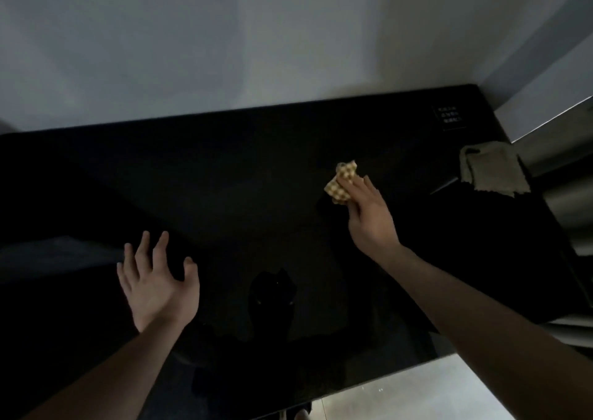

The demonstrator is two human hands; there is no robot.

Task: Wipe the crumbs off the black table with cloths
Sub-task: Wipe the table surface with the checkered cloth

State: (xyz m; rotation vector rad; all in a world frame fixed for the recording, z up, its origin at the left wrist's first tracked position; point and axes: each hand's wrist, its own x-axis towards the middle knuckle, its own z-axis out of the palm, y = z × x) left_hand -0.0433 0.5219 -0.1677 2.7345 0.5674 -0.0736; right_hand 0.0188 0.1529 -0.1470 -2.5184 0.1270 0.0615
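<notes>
The glossy black table (244, 169) fills the middle of the head view. My right hand (369, 214) holds a bunched yellow-and-white checkered cloth (340, 183) over the table's right half, fingers wrapped on the cloth. My left hand (157, 278) hovers over the near left part of the table, palm down, fingers spread, holding nothing. No crumbs are visible on the dark surface.
A grey-green cloth (491, 169) lies at the table's right edge. A small white-printed label (448, 116) marks the far right corner. A pale wall stands behind the table. Light floor tiles (417, 394) show at the near right.
</notes>
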